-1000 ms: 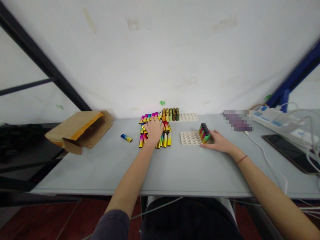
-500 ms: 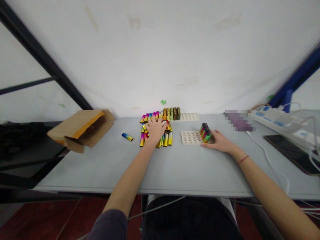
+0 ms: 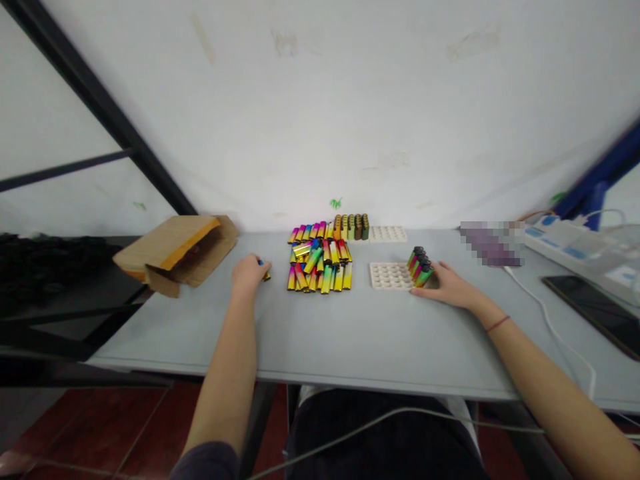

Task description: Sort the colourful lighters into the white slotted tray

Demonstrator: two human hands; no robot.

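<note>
My left hand is closed over a blue-and-yellow metallic lighter case lying left of the pile; the fingers hide part of it. To its right spreads a pile of shiny, multicoloured lighter cases, some laid in rows, others crossed on top. My right hand grips the right end of a white tray with round holes, thumb at the near corner and fingers behind. Beside that hand, several lighters with black tops stand upright in the tray's right end.
Against the wall, a second white tray holds upright cases on its left side. An open brown paper bag lies at left. A power strip, a black phone and a white cable occupy the right.
My left hand has left the pile and moved left to the single blue-and-yellow lighter case, closing over it. My right hand stays at the tray. The view has shifted slightly.
</note>
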